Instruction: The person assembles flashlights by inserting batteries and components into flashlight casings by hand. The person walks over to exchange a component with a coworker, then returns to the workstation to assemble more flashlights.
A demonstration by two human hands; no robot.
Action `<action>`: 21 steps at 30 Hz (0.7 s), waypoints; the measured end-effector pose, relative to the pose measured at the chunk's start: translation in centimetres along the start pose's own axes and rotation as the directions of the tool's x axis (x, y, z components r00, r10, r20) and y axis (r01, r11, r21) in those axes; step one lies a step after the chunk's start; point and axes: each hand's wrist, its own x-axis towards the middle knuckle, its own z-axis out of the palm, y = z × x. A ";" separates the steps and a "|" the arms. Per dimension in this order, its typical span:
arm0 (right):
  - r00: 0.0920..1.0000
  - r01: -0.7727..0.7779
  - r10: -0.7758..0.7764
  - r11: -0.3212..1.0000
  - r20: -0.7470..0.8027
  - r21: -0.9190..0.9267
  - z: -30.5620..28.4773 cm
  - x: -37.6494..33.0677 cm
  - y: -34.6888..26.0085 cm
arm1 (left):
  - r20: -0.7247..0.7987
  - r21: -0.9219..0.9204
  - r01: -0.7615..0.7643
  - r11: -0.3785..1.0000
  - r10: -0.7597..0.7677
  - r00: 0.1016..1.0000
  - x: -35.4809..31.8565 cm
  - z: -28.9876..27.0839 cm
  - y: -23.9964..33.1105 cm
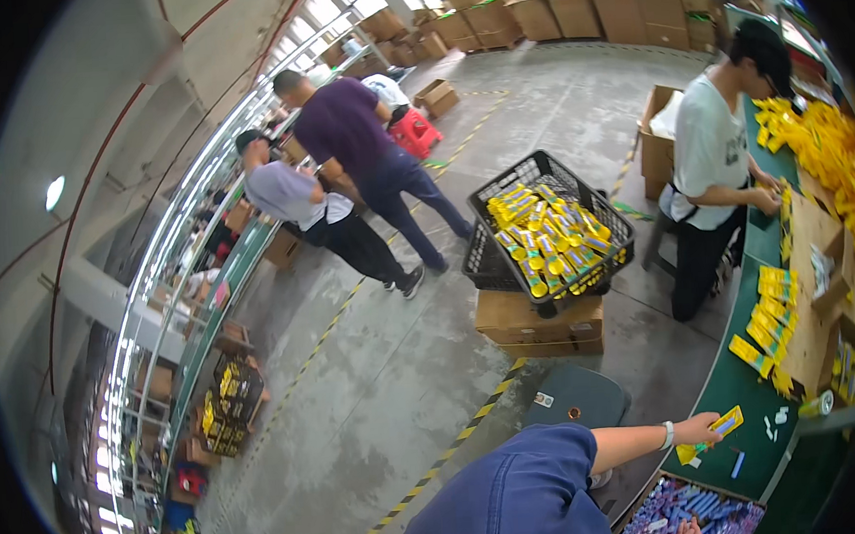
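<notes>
Remote feed, one view. The yellow packet is at the far end of my left grip, above the green counter. I read its long axis as running outward from the fingertips, slanting up and to the right, roughly carrying on the line of the forearm. Left grip is clearly the nearer one; right grip is lower down, cut by the bottom edge, at the heap of blue-purple sticks. That heap lies below the packet, well apart from it.

Left grip: fingers closed, pinching the packet by its near end, most of it free. A second yellow packet shows just under that hand; touching or not, I can't tell. One loose blue stick lies just beyond, on the counter. Right grip: fingers partly visible; spread or pinching, can't tell.
</notes>
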 end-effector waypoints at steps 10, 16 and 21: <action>0.798 0.127 -0.191 0.980 0.571 0.151 13.2 4.4 -1.6 | -0.363 -0.337 -0.221 0.915 0.091 0.927 -27.1 -8.9 11.0; 0.576 0.324 -0.356 0.926 0.736 0.195 31.3 -13.7 -13.0 | -0.541 -0.243 -0.336 0.910 0.160 0.825 -41.3 -14.1 17.5; 0.522 0.282 -0.402 0.914 0.752 0.292 38.4 -22.4 -13.6 | -0.642 -0.122 -0.428 0.895 0.258 0.722 -48.0 -16.2 18.6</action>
